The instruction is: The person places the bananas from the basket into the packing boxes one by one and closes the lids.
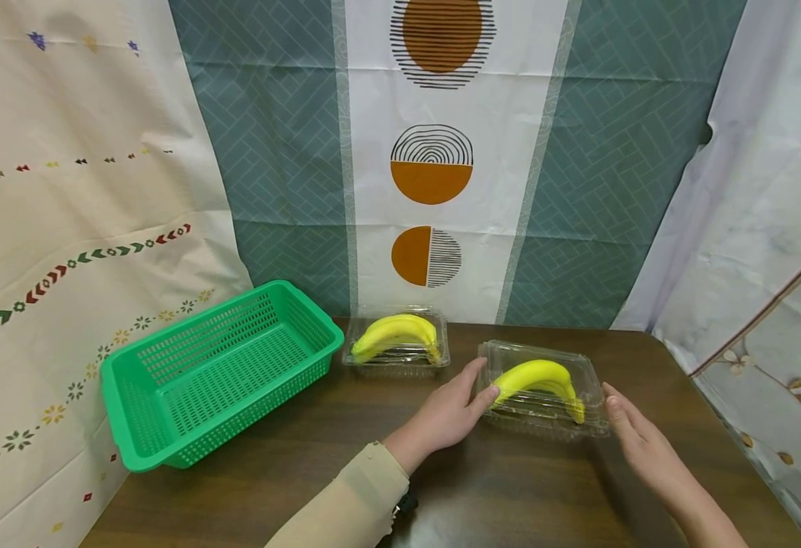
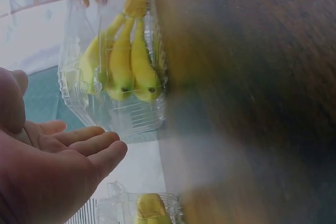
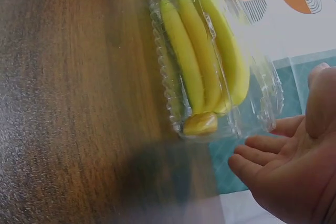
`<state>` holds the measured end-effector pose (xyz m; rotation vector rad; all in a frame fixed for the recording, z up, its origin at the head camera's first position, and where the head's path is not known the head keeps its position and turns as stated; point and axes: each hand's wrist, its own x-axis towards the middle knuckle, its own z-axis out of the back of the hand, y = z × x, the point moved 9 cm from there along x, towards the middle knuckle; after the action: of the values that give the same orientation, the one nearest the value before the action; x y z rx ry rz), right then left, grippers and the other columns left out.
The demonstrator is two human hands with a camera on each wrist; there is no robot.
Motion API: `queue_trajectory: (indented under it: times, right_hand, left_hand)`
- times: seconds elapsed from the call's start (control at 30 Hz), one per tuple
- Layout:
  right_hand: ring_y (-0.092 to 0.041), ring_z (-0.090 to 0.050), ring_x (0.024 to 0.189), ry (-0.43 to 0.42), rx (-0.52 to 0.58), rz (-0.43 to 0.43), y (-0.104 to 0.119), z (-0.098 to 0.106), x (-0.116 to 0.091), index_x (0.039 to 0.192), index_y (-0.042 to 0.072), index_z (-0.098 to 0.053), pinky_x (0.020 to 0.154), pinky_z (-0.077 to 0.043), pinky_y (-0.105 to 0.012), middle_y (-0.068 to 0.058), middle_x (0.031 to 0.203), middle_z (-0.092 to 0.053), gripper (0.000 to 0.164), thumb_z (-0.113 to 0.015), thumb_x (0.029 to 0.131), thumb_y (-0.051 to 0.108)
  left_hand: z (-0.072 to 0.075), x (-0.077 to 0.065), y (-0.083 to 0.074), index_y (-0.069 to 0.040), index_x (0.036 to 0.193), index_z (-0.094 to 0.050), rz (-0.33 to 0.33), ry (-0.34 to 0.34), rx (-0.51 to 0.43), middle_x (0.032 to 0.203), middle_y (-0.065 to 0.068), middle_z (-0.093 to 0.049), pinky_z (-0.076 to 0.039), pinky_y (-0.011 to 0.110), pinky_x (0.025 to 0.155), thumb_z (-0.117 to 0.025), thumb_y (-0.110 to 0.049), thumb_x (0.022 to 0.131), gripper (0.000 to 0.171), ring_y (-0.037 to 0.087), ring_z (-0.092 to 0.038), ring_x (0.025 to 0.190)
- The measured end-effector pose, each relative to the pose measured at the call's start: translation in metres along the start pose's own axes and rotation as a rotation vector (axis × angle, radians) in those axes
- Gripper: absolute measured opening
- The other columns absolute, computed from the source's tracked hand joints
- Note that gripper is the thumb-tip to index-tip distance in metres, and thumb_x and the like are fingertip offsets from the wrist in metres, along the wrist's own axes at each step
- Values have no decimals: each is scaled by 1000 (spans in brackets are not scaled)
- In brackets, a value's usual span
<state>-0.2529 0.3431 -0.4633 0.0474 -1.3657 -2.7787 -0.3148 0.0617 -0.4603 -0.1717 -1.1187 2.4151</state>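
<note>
A clear plastic clamshell box [image 1: 582, 365] with a bunch of yellow bananas [image 1: 537, 378] inside stands at the right of the table. My left hand [image 1: 450, 407] is at its left end, thumb by the near corner. At the opposite end is my right hand [image 1: 640, 441], fingertips right at the box's edge. In the left wrist view the left fingers [image 2: 86, 142] are extended, palm toward the box. The right fingers [image 3: 257, 156] also reach out straight beside the box in the right wrist view. The closed lid covers the bananas.
Behind and to the left, a second clear clamshell box [image 1: 441, 354] holds another bunch of bananas [image 1: 400, 332]. A green perforated plastic basket [image 1: 225, 422] sits at the table's left. Patterned cloth [image 1: 284, 152] hangs along the back, and the brown wooden table [image 1: 510, 495] extends toward me.
</note>
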Motion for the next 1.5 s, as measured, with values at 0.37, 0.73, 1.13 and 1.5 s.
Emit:
queue_trajectory:
  times: [0.37, 0.73, 1.13, 1.5]
  right_hand:
    - [-67, -19, 156, 32, -36, -49, -10, -4, 1, 175, -3, -14, 114, -26, -85, -38, 175, -16, 78, -29, 121, 52]
    - [-64, -24, 155, 48, -26, -104, -19, -7, 1, 174, -4, -12, 115, -32, -80, -39, 174, -19, 86, -34, 119, 58]
    - [-54, -41, 150, -10, -8, -85, -21, -5, 3, 170, -7, -24, 110, -44, -64, -37, 167, -36, 76, -41, 120, 48]
    - [-59, -35, 152, -12, 9, -133, -27, -6, 6, 167, -12, -21, 116, -39, -69, -42, 166, -32, 73, -44, 121, 40]
  left_hand:
    - [-2, 0, 1, -17, 174, -34, -5, -14, 1, 174, 7, -42, -42, 53, 123, -51, -56, 115, 72, 27, -44, 157]
    - [-2, 4, 5, -10, 163, -52, 30, -136, -28, 161, 12, -55, -48, 53, 118, -63, -27, 113, 53, 30, -56, 146]
    - [-3, 4, 11, -5, 143, -62, 26, -201, -63, 108, 1, -63, -52, 36, 82, -69, -12, 105, 39, 14, -57, 90]
    - [-7, 2, 14, -7, 142, -60, 47, -221, -132, 106, 0, -65, -55, 37, 83, -68, -5, 100, 43, 14, -65, 94]
